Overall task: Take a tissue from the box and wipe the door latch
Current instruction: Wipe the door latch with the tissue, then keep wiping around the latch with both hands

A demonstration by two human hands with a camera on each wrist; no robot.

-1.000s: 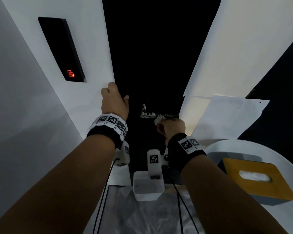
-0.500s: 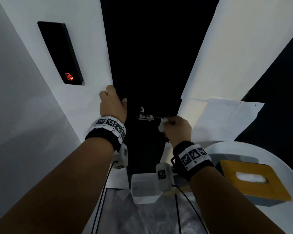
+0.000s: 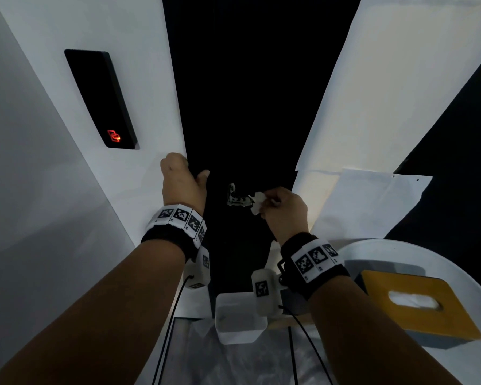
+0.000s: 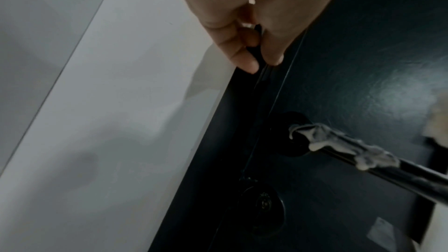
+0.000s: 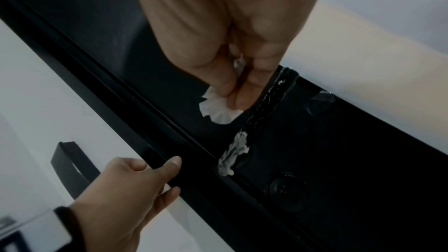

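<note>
A black door handle (image 3: pixel 238 200) (image 4: pixel 363 158) (image 5: pixel 264 106) juts from the black door, smeared with white paste near its base. My right hand (image 3: pixel 282 211) (image 5: pixel 232 87) pinches a crumpled white tissue (image 3: pixel 257 202) (image 5: pixel 219 110) against the middle of the handle. My left hand (image 3: pixel 182 184) (image 4: pixel 257 53) (image 5: pixel 135 185) grips the left edge of the door (image 3: pixel 247 93), thumb on the door face and fingers curled round the edge. The yellow-topped tissue box (image 3: pixel 417 304) sits at the lower right with a tissue showing in its slot.
A black card reader (image 3: pixel 100 98) with a red light is on the white wall to the left. The tissue box rests on a round white table (image 3: pixel 400 248). A small white bin (image 3: pixel 239 320) stands below my wrists, over a plastic-lined container. White paper (image 3: pixel 372 201) hangs to the right.
My right hand moved up and rightwards along the handle with the tissue, then shifted slightly back towards its smeared base. The left hand stayed on the door edge.
</note>
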